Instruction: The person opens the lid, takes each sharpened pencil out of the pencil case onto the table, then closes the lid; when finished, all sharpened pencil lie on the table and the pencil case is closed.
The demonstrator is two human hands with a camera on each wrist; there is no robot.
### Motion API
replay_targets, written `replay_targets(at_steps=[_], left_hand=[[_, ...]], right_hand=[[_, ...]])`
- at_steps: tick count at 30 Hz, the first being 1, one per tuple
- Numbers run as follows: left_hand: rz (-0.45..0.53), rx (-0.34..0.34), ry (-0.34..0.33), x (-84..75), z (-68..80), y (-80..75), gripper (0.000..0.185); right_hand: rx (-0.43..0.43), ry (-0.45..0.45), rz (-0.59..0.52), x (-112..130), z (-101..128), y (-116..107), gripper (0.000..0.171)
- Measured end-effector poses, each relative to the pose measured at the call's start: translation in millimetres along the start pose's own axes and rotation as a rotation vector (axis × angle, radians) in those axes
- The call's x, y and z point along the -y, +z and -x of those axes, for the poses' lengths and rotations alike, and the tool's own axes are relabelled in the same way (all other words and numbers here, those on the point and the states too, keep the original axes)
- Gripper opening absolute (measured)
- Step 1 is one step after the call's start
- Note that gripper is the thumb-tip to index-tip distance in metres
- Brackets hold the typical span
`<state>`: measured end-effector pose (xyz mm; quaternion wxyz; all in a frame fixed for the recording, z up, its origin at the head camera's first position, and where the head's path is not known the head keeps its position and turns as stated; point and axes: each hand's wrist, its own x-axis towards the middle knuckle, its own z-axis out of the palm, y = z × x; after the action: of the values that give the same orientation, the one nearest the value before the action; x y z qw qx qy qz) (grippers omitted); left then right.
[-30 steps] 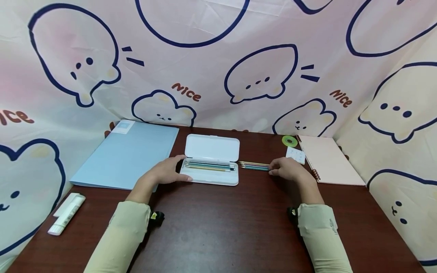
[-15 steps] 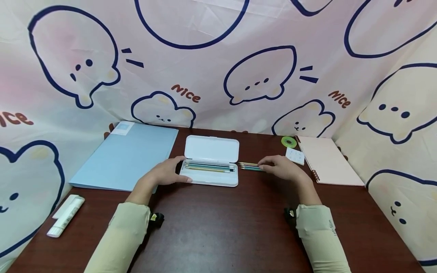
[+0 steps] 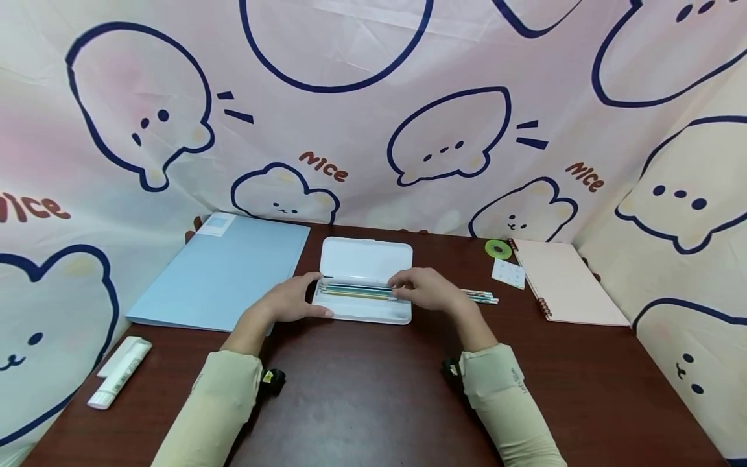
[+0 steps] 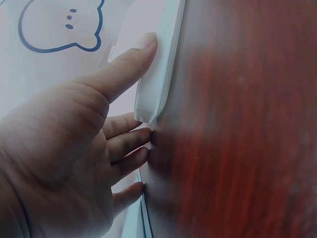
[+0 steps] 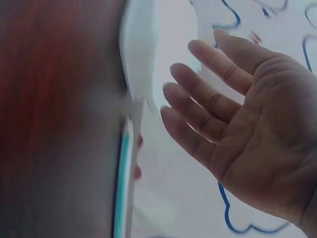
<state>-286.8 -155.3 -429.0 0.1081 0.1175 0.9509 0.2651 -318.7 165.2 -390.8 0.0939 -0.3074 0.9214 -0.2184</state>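
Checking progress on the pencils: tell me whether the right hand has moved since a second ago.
Yes. The right hand has moved left, from the loose pencils beside the notebook to the right end of the open pencil case.

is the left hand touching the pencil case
Touching. The left wrist view shows the left hand with its thumb lying along the white pencil case edge and its fingertips against the case's end.
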Motion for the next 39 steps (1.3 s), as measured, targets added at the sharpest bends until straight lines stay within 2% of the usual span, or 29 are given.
replay_targets(at_steps=[4,9,16,29,39], left_hand=[[0.012,0.004,0.002,-1.3,-1.6,2.1,0.100],[0.014,0.004,-0.002,-0.6,-1.5,1.8,0.100],[0.013,0.002,0.008,-2.6,-1.1,-0.8,0.099],[0.017,0.004,-0.010,-1.4,0.1,-0.3,0.100],[0.011,0.008,-0.003,0.6,-0.5,-0.4,0.101]], right_hand=[[0.059,-0.031,0.018,9,-7,10,0.035],[0.129,-0.049,0.062,12,-13,17,0.029],[0.147,-0.021,0.067,12,-19,23,0.031],[0.094,0.081,0.040,11,-26,28,0.015],[-0.009,0.040,-0.015,0,-20,20,0.017]])
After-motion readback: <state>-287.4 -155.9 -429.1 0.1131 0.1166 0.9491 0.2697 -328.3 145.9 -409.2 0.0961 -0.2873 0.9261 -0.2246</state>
